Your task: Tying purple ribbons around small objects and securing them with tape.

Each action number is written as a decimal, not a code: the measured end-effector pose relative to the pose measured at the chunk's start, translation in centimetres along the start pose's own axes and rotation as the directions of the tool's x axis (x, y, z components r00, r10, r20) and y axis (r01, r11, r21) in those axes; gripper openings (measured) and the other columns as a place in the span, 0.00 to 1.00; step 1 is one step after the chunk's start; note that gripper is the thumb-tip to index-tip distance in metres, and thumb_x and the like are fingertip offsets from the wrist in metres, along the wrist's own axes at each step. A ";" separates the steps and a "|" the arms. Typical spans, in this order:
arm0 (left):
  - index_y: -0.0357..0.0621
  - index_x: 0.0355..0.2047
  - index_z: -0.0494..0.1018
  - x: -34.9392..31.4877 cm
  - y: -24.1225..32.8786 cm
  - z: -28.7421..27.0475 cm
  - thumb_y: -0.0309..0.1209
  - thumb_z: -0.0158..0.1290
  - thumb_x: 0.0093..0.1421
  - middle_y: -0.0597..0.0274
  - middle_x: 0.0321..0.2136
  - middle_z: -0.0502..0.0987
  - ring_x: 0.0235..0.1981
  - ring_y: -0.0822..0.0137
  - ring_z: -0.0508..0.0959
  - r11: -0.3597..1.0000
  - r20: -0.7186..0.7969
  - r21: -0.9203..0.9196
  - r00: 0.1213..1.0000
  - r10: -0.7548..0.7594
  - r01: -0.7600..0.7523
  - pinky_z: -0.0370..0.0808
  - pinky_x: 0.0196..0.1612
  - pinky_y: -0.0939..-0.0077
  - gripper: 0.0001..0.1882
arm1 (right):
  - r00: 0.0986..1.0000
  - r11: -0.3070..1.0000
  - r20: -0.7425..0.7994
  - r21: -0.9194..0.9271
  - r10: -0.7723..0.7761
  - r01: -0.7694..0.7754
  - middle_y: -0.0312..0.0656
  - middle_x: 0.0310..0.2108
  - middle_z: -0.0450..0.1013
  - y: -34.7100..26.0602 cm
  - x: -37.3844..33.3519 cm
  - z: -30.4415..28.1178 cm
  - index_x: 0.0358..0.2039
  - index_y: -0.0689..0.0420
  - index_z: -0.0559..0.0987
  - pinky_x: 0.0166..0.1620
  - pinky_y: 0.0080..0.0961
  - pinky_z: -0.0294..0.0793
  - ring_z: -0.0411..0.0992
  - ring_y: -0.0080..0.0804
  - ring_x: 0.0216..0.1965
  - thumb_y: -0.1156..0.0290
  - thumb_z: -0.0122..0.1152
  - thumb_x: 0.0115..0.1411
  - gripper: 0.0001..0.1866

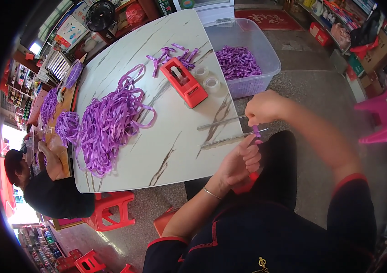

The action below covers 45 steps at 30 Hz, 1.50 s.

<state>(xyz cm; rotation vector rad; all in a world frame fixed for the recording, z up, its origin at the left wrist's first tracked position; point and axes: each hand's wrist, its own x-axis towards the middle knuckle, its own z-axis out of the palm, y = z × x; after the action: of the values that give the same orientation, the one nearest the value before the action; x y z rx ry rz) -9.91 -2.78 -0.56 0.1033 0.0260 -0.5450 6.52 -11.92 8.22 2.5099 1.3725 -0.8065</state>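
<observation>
At the right edge of the table, two thin metal rods stick out side by side, the far rod (221, 123) and the near rod (230, 140). A short purple ribbon (256, 132) is looped around the tip of the near rod. My left hand (242, 160) is closed just below that tip, its thumb and forefinger pinching the ribbon. Just above it, my right hand (266, 108) is closed with its fingertips at the ribbon's upper end; the fingers partly hide their grip. A red tape dispenser (184, 83) stands on the table beyond the rods.
A heap of long purple ribbons (109, 125) covers the table's left part. Tied ribbon pieces (186, 57) and tape rolls (211, 83) lie near the dispenser. A clear plastic bin (252, 86) of purple bows adjoins the table. Another person (52, 186) works at the left, near a red stool (114, 210).
</observation>
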 end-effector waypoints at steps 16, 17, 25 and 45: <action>0.55 0.48 0.60 0.0 0.0 0.4 0.25 0.43 0.54 0.73 0.18 0.54 0.20 0.78 0.55 1.000 -0.007 -0.022 1.000 0.000 0.000 0.54 0.21 0.86 0.20 | 0.995 0.992 0.043 -0.093 0.091 -0.086 0.43 0.28 0.76 -0.2 0.2 0.3 0.26 0.54 0.81 0.34 0.38 0.73 0.75 0.41 0.33 0.52 0.62 0.46 0.18; 0.55 0.47 0.60 0.1 0.0 0.3 0.24 0.43 0.54 0.73 0.18 0.54 0.20 0.78 0.55 0.999 -0.003 -0.034 1.000 0.000 0.000 0.54 0.21 0.86 0.20 | 0.995 0.992 0.043 -0.092 0.091 -0.086 0.43 0.28 0.76 -0.1 0.1 0.1 0.26 0.54 0.81 0.34 0.38 0.73 0.75 0.41 0.33 0.52 0.62 0.46 0.18; 0.55 0.47 0.61 -0.1 0.1 0.1 0.24 0.43 0.53 0.73 0.18 0.54 0.20 0.77 0.55 0.999 -0.014 -0.035 1.000 0.011 -0.012 0.54 0.21 0.85 0.19 | 0.857 0.982 -0.495 -0.035 0.145 -0.187 0.40 0.21 0.74 1.0 -1.9 2.5 0.22 0.55 0.78 0.31 0.34 0.72 0.74 0.37 0.27 0.47 0.62 0.45 0.22; 0.42 0.55 0.58 0.2 -0.4 0.3 0.26 0.43 0.51 0.71 0.16 0.56 0.19 0.76 0.57 0.999 -0.057 0.000 0.997 0.051 -0.051 0.58 0.22 0.86 0.28 | 0.757 -0.940 -0.622 0.339 -0.200 0.030 0.27 0.19 0.64 -0.7 7.0 19.5 0.45 0.56 0.67 0.21 0.09 0.60 0.61 0.11 0.18 0.66 0.49 0.62 0.13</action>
<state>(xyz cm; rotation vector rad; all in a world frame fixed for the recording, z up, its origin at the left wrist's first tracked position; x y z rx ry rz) -9.94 -3.21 -0.33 0.1181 0.0795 -0.4907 1.56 -14.05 -11.82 -0.0987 -0.2415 1.1385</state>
